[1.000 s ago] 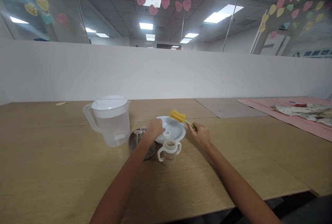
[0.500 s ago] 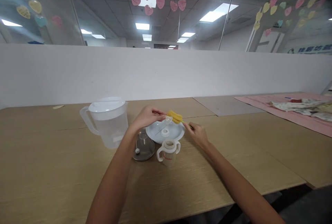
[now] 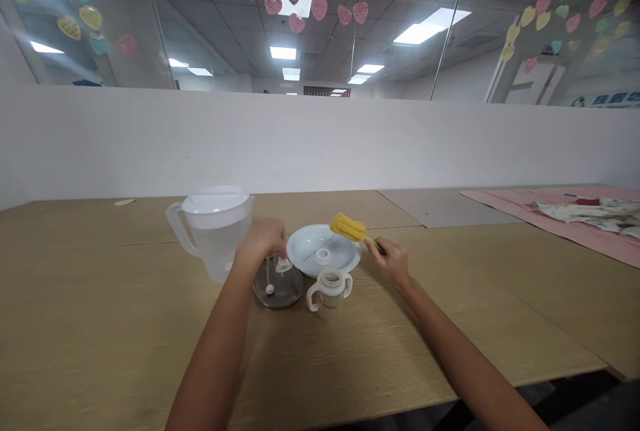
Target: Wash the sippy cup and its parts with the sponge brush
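My right hand (image 3: 391, 262) is closed round the green handle of a yellow sponge bottle brush (image 3: 349, 226), its head above the right rim of a white bowl (image 3: 353, 259). A white ring (image 3: 323, 256) and a thin stick lie in that bowl. Over a round grey dish (image 3: 275, 298), my left hand (image 3: 264, 238) points down with its fingertips on a small clear plastic piece (image 3: 283, 264). A straw with a white ball end (image 3: 270, 288) rests in the dish. In front of the bowl stands an open two-handled baby cup (image 3: 330, 296), upright.
Behind my left hand stands a clear pitcher (image 3: 213, 238) with a white lid, holding water. A pink cloth (image 3: 505, 201) with patterned fabric lies far right. A white partition (image 3: 320, 144) closes the table's back edge.
My left hand has moved left and down with the clear piece, from over the bowl to the grey dish. The brush stays in my right hand, apart from the piece. The view has shifted slightly.
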{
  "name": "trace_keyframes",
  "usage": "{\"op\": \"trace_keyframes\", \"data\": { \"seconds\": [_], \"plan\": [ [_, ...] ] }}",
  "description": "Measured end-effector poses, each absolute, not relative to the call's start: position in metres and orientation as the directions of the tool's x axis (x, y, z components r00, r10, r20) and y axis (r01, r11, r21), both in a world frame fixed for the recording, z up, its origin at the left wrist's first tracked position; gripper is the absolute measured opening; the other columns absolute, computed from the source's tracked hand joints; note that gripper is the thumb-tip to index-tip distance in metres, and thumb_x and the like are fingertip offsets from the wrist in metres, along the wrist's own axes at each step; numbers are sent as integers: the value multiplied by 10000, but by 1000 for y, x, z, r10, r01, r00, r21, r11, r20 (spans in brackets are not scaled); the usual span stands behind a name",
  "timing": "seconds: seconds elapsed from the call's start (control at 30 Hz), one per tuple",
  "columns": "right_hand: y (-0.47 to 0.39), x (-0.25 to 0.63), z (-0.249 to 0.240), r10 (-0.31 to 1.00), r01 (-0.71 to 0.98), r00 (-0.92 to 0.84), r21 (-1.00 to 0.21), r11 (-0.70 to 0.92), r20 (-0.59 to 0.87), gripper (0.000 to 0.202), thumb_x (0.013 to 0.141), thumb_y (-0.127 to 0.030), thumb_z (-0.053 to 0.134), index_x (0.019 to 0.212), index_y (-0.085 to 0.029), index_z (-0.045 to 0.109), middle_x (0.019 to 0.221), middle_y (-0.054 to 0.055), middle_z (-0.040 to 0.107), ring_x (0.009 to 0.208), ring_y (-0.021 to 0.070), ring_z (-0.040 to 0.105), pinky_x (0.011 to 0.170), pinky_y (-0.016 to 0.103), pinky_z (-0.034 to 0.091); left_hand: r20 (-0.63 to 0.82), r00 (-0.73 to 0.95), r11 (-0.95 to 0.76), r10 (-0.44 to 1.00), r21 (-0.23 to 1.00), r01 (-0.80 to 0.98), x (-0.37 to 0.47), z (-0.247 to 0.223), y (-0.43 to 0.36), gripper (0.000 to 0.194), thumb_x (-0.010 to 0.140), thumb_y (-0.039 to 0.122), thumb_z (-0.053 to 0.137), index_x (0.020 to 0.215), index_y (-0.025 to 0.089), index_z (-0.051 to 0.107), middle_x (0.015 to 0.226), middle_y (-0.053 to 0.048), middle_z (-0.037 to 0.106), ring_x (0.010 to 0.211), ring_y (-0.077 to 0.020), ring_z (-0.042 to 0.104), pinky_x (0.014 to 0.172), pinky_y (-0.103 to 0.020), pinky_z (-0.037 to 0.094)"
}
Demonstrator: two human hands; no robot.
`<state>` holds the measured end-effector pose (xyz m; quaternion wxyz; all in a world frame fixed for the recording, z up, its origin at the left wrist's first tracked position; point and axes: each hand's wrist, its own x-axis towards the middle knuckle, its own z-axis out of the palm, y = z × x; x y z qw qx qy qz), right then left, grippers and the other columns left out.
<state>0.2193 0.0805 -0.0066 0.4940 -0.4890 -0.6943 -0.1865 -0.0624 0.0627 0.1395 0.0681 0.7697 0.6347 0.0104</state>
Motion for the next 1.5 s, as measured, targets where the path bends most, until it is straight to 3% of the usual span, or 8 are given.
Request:
{"op": "trace_keyframes", "data": {
  "seconds": [0.1,0.27,0.47,0.6,0.83,0.97,1.27,1.5],
  "plan": [
    [81,219,-7,487,888,-95,-148,436,868,487,875,-486,398,544,-150,519,486,-3,461,458,73,364,501,215,260,-210,129,-126,969,29,992,-52,118,75,199,477,157,765,415,130,579,539,-76,623,658,-256,628,672,-333,476],
    [81,220,-6,467,912,-84,-121,392,880,483,886,-473,391,557,-147,528,492,3,487,452,72,381,498,211,249,-218,126,-128,968,4,992,-40,102,79,227,476,137,770,401,118,556,545,-94,626,635,-247,622,679,-347,490],
    [81,220,-3,468,927,-57,-127,353,882,508,888,-491,370,546,-144,516,495,14,497,456,75,375,498,211,233,-34,221,-222,975,-21,975,-28,115,70,160,629,119,651,783,85,674,908,-200,653,900,-308,604,786,-383,460],
    [81,219,-3,472,929,-64,-121,350,879,516,886,-499,364,544,-146,520,490,16,498,450,77,371,492,215,226,40,338,-340,940,58,939,-8,95,79,302,828,305,454,1015,156,637,1044,-148,630,980,-236,581,856,-318,426],
    [84,220,-6,457,926,-98,-86,366,884,494,892,-482,375,560,-149,527,493,15,508,452,81,401,490,212,234,-52,439,-428,897,146,892,-7,51,101,431,674,349,645,1079,209,599,1084,-91,624,979,-233,579,818,-282,441],
    [85,220,-7,465,927,-97,-90,364,880,491,886,-489,385,557,-151,522,490,10,503,450,80,399,491,212,240,-83,476,-457,875,179,871,-9,49,100,346,677,281,627,1017,218,616,1062,-69,631,934,-226,586,785,-281,442],
    [84,220,-7,457,897,-137,-86,434,879,497,889,-480,378,537,-150,495,474,1,468,446,72,370,495,204,245,34,559,-527,829,382,759,-25,93,95,322,778,369,535,1025,178,613,1018,-28,637,902,-144,574,758,-192,412],
    [84,221,-5,490,859,-23,-233,455,871,513,894,-482,356,515,-147,444,460,-16,409,438,61,313,484,204,232,247,598,-593,763,636,494,-38,128,71,360,684,467,622,867,162,678,874,-30,670,833,-179,585,711,-235,420]
  ]
}}
